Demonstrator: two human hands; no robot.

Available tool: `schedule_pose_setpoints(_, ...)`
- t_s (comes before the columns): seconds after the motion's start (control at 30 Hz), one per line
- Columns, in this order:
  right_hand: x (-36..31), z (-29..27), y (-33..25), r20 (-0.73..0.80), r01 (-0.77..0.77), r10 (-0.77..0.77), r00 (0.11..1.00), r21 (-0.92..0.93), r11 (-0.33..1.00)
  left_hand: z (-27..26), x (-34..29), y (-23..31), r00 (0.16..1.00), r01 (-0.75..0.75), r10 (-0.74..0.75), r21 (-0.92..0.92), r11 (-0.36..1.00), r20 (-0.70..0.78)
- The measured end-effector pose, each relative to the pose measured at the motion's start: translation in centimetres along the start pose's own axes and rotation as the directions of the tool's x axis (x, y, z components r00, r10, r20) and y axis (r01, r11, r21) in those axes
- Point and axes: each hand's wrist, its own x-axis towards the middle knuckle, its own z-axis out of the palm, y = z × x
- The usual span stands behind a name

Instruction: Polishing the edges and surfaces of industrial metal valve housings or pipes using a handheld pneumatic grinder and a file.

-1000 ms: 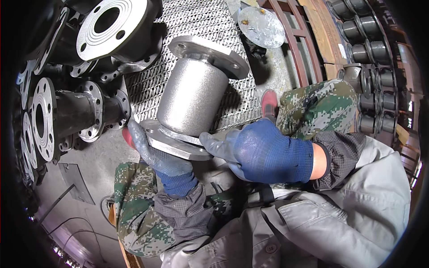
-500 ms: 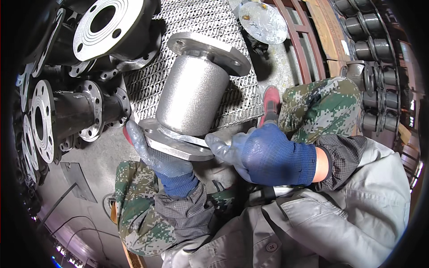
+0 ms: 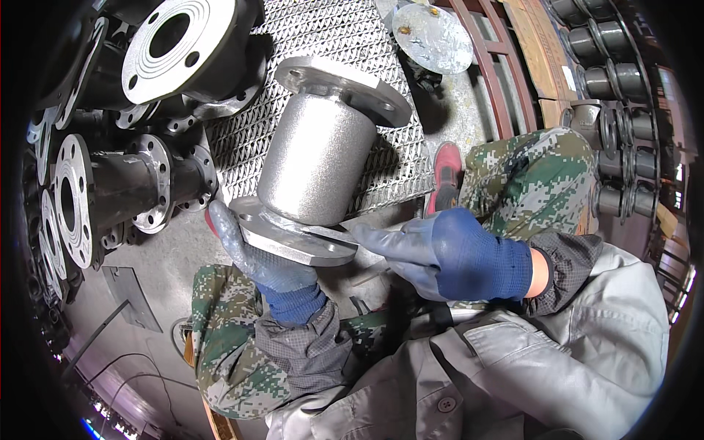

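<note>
A silver-grey flanged pipe fitting (image 3: 315,158) leans across the middle, with one flange at its far end and a notched near flange (image 3: 297,242) toward me. My left hand (image 3: 271,257), in a blue-grey coated glove, grips the near flange's left edge, thumb along the rim and fingers underneath. My right hand (image 3: 447,253), gloved alike, is at that flange's right side with its fingers closed. A flat pale metal strip (image 3: 323,231) lies in the gap between flange and body, its end at my right fingertips. The fingers hide how it is held.
Dark flanged pipes (image 3: 121,187) stack up on the left, beneath a large flanged piece (image 3: 180,44). A metal grating (image 3: 337,29) lies under the fitting. Beyond are a round metal plate (image 3: 433,38) and a red frame (image 3: 499,48). More fittings (image 3: 623,81) line the right.
My right hand has shifted slightly right, its fingers now more stretched out, and the strip's visible end has shifted with it. My left hand and the fitting have hardly moved.
</note>
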Motion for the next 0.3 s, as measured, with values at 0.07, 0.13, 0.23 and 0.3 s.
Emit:
schedule_pose_setpoints(0.07,0.2,0.4,-0.5,0.189,-0.387,0.354,0.916,0.652,0.652,0.2,0.0,-0.1,0.999,-0.013,0.013,0.002,1.000,-0.030)
schedule_pose_setpoints(0.13,0.6,0.4,0.0,0.316,-0.461,0.377,0.871,0.790,0.403,0.4,0.0,0.0,1.000,0.022,-0.023,-0.032,0.999,-0.011)
schedule_pose_setpoints(0.23,0.7,0.4,0.5,0.340,-0.447,0.304,0.890,0.782,0.434,-0.9,0.4,0.1,0.999,0.044,-0.043,-0.039,0.998,0.016)
schedule_pose_setpoints(0.3,0.6,0.9,1.5,0.261,-0.311,0.180,0.948,0.653,0.690,-1.5,0.7,0.1,0.990,0.128,-0.127,-0.015,0.992,0.068)
